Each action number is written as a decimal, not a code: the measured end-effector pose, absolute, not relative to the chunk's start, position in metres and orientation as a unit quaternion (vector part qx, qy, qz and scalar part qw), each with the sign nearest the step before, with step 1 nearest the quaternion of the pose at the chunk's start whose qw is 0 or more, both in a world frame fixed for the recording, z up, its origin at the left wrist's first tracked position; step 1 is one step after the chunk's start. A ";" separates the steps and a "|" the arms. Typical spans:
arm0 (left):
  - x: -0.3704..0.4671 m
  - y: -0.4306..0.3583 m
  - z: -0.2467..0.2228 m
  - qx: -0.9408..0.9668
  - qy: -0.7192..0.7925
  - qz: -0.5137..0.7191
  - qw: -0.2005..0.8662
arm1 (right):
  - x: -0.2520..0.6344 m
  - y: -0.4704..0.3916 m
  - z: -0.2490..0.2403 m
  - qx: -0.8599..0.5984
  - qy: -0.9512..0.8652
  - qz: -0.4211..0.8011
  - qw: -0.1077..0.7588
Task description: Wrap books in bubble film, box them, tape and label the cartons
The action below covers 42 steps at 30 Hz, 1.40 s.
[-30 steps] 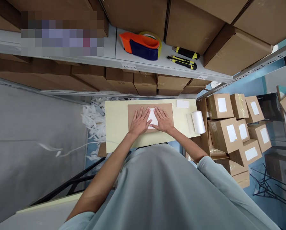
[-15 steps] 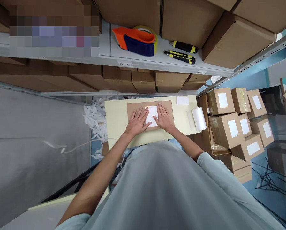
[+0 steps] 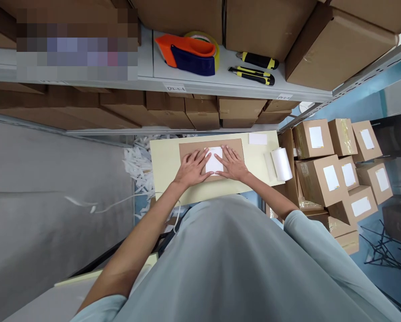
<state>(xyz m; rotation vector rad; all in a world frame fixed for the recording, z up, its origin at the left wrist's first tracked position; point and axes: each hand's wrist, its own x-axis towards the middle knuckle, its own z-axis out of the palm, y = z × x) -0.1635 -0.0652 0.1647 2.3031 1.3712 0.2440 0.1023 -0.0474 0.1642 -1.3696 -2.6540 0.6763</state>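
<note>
We've got the white label [image 3: 214, 161] lying flat on the brown box [image 3: 211, 157], approx. at the middle of its top face, and the box sits on the pale table [image 3: 167, 165] right in front of us. Our left hand [image 3: 191, 168] lies flat, fingers spread, on the label's left edge and the cardboard beside it; our right hand [image 3: 233, 163] does the same on the right edge. Both are open, palms down, gripping nothing. We judge the label is already placed and looks square to the box, and we're at the pressing-down stage; whether it's fully stuck at the corners we can't tell, as our fingers cover part of it. Left to do, prob.: finish the rub-down, then shift the box off the table.

Further out: a spare label [image 3: 258, 139] lies near the table's far right corner, and a white roll [image 3: 281, 163] lies at the right edge. Past that, a stack of labelled boxes [image 3: 324, 179] on the right looks done. On the shelf [image 3: 227, 85] above sit a tape gun [image 3: 187, 53] and two cutters [image 3: 254, 69]. White paper scraps [image 3: 135, 163] litter the floor left of the table.
</note>
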 end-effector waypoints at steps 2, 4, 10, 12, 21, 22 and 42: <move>-0.160 -0.056 0.167 0.831 0.505 0.076 0.222 | 0.098 -0.049 0.161 -0.464 -0.859 0.212 0.043; -0.154 -0.050 0.167 0.822 0.519 0.067 0.223 | 0.093 -0.049 0.158 -0.483 -0.848 0.212 0.050; -0.126 -0.068 0.161 0.767 0.592 0.097 0.229 | 0.079 -0.054 0.152 -0.535 -0.811 0.227 0.067; -0.117 -0.081 0.159 0.757 0.600 0.109 0.232 | 0.075 -0.057 0.151 -0.550 -0.799 0.233 0.071; -0.093 -0.120 0.161 0.719 0.646 0.070 0.245 | 0.077 -0.062 0.151 -0.527 -0.787 0.301 0.109; -0.093 -0.120 0.160 0.717 0.648 0.069 0.247 | 0.080 -0.063 0.151 -0.512 -0.793 0.311 0.109; -0.123 -0.142 0.155 0.439 0.836 0.240 0.226 | 0.127 -0.118 0.141 -0.737 -0.440 0.411 0.307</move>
